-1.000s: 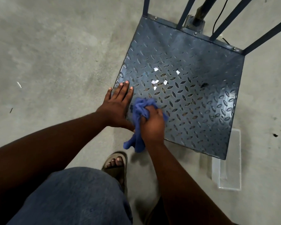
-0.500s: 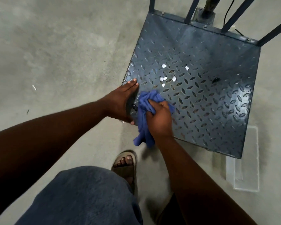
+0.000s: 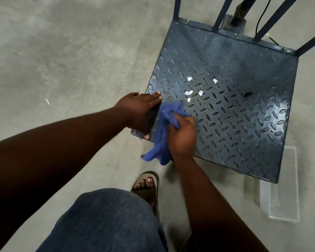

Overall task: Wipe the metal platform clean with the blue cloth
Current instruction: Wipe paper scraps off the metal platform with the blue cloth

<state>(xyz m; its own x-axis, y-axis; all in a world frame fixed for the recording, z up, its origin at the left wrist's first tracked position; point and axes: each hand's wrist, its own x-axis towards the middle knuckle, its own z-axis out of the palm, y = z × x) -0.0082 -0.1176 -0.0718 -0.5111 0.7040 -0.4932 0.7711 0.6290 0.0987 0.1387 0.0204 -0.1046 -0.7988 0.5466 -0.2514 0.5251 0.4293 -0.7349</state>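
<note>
Downward, right hand (image 3: 183,139) around blue cloth (image 3: 162,124)

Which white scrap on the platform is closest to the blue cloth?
The lowest scrap, just beyond the blue cloth; the others lie farther up the platform.

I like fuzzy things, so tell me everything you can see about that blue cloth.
The blue cloth looks soft and fuzzy, bunched up, not folded. The right hand grips its middle and presses the top bunch onto the metal platform near the front left corner. Its loose end hangs past the platform's near edge, above the floor.
</note>
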